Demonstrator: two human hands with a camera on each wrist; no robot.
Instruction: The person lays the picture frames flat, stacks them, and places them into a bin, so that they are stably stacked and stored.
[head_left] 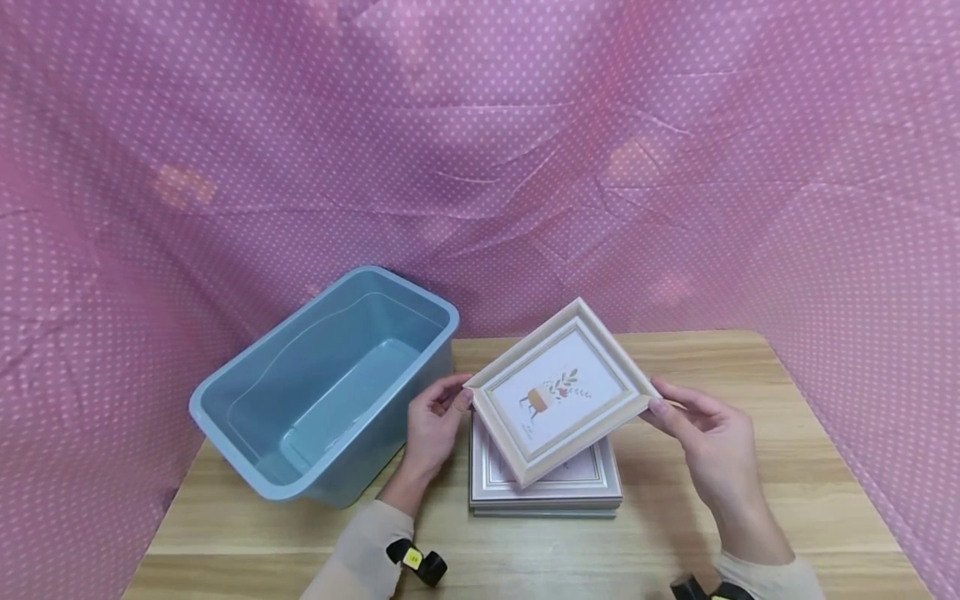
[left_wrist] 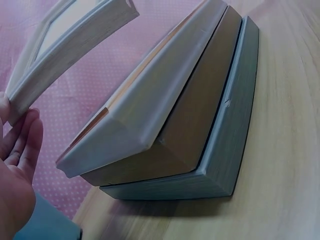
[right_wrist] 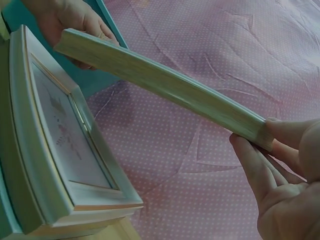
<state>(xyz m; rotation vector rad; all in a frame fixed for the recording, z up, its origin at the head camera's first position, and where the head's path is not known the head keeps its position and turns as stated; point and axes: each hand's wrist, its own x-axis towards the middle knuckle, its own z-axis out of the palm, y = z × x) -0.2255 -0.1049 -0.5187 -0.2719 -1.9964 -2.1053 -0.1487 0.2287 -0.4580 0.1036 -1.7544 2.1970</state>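
Note:
A cream picture frame point(head_left: 556, 392) with a plant print is held up at a slant over a stack of picture frames point(head_left: 545, 493). My left hand point(head_left: 437, 423) pinches its left corner between thumb and fingers. At the opposite corner, my right hand point(head_left: 712, 442) pinches it, thumb on top and fingers beneath. In the left wrist view the stack shows a pale upper frame point(left_wrist: 145, 95), a brown one point(left_wrist: 200, 110) and a grey-green one point(left_wrist: 230, 115) at the bottom. The held frame hides part of the top print in the head view.
A blue plastic bin point(head_left: 322, 392) stands on the left of the wooden table point(head_left: 750, 383), close beside my left hand. Pink dotted cloth point(head_left: 480, 167) hangs behind the table and along both sides.

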